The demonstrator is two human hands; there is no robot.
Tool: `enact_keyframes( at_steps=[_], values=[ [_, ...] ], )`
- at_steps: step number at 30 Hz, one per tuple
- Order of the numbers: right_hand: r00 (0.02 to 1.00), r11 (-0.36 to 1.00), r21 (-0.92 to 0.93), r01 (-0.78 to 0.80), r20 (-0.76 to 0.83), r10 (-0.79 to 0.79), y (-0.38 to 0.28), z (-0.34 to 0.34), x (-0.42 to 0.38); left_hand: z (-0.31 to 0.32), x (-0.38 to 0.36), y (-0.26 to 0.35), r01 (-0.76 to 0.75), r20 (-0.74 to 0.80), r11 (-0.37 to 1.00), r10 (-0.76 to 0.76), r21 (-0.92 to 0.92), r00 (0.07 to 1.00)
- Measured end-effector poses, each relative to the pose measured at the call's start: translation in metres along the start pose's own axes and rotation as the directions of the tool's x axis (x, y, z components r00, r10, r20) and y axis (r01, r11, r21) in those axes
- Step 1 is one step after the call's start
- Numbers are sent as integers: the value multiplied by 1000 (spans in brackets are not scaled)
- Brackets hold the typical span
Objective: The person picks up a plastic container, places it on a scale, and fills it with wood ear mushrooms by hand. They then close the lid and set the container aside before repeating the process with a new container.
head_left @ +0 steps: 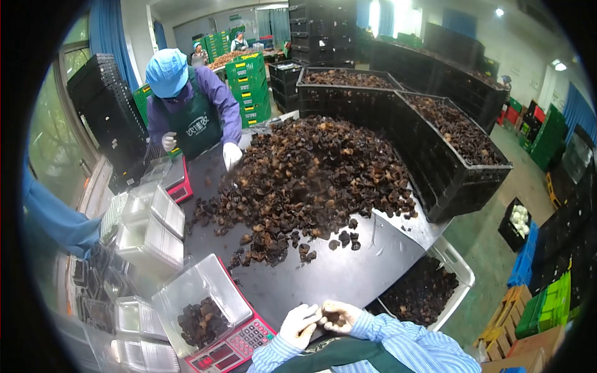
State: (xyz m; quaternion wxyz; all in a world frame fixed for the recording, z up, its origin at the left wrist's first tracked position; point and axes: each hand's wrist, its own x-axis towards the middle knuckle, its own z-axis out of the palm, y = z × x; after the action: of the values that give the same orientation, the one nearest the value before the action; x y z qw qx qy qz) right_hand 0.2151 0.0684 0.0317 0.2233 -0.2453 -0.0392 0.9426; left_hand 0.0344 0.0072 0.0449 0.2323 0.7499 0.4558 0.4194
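Observation:
My left hand (300, 324) and my right hand (341, 316), both in white gloves, meet at the table's near edge in front of my apron. A small brown piece of wood ear mushroom (334, 319) shows in the curled fingers of my right hand. The left fingers are pressed together against the right ones; whatever they pinch is hidden. Left of my hands, a red digital scale (245, 343) carries a clear plastic tray (214, 283) with dark wood ear mushrooms (203, 322) in it. A large heap of wood ear mushrooms (311, 177) covers the far part of the table.
Across the table a person (193, 112) in a blue cap reaches toward the heap. Clear trays (149, 239) are stacked at left beside a second red scale (180, 186). Black crates (398, 133) of mushrooms border the right; a white bin (460, 273) stands below.

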Motion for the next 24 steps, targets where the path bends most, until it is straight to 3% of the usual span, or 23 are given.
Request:
enact_keyframes(
  at_steps=[3, 4, 6, 8, 9, 10, 11, 12, 13, 14, 16, 18, 20, 21, 24],
  values=[
    [967, 949, -199, 247, -6, -253, -23, -17, -14, -3, 2, 9, 130, 99, 974, -113, -184, 989],
    [945, 901, -305, 308, -13, -327, -37, -21, -26, -1, -1, 7, 104, 72, 981, -93, -167, 993],
    [813, 609, -762, 219, -202, -546, -68, -31, -57, 0, -6, 5, 203, 63, 954, -194, -222, 979],
    [755, 130, -980, 147, 26, -655, -94, -81, -82, -6, -8, 6, 285, 29, 940, -285, -186, 958],
    [789, -22, -984, -178, -129, -600, -105, -82, -100, -8, -11, 3, 296, 1, 940, -301, -172, 954],
    [770, -195, -863, -466, -287, -570, -113, -74, -113, -9, -14, 1, 305, -29, 939, -313, -156, 949],
    [700, -401, -611, -682, -387, -600, -114, -65, -115, -10, -15, 2, 342, -44, 923, -355, -176, 934],
    [609, -552, -267, -790, -444, -657, -115, -59, -114, -11, -18, 2, 354, -54, 920, -367, -166, 929],
    [628, -534, -340, -774, -310, -714, -118, -68, -109, -10, -21, 1, 365, -68, 918, -379, -157, 923],
    [639, -500, -526, -688, -115, -760, -121, -78, -98, -9, -24, 1, 379, -83, 913, -393, -147, 916],
    [678, -518, -736, -437, 109, -727, -126, -60, -65, -8, -29, 0, 394, -66, 911, -403, -125, 913],
    [612, -606, -770, -200, 385, -691, -132, -52, -23, -5, -30, 4, 407, -58, 905, -416, -124, 907],
    [568, -617, -769, -166, 437, -698, -145, -39, 16, -1, -26, 11, 391, -69, 916, -397, -85, 915],
    [466, -697, -708, -115, 581, -667, -153, -45, 40, 1, -26, 13, 358, -71, 931, -362, -64, 929],
    [485, -757, -608, -240, 600, -636, -167, -64, 86, -2, -28, 23, 385, -49, 920, -389, -73, 920]
  ],
)
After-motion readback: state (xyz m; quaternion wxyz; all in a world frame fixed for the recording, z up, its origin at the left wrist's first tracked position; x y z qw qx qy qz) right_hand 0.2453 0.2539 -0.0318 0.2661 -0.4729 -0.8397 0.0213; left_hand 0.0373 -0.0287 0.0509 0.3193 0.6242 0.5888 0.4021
